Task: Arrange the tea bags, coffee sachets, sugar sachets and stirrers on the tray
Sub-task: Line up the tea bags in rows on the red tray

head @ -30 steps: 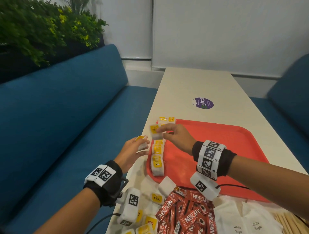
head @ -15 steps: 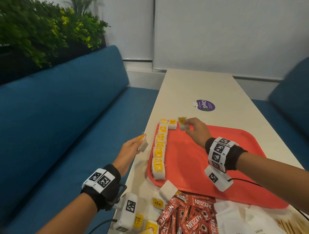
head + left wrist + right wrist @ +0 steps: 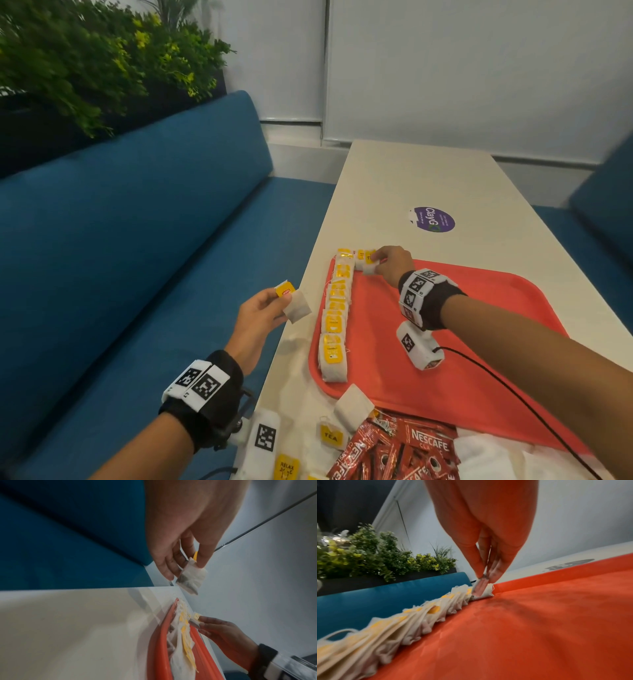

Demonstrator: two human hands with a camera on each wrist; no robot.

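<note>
Where sachets (image 3: 404,452) lie, "NESCAFE" lettering

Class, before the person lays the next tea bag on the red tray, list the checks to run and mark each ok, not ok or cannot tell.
1. Left hand holds a spare white paper tea bag with yellow tag: ok.
2. Right hand free to take it: not ok, it pinches another white tea bag at the far corner.
3. That bag down on the red plastic tray: ok.
4. Row of tea bags along the left rim is tidy: ok.
5. Room along the far rim: ok.
6. Stirrers ready: cannot tell.
</note>
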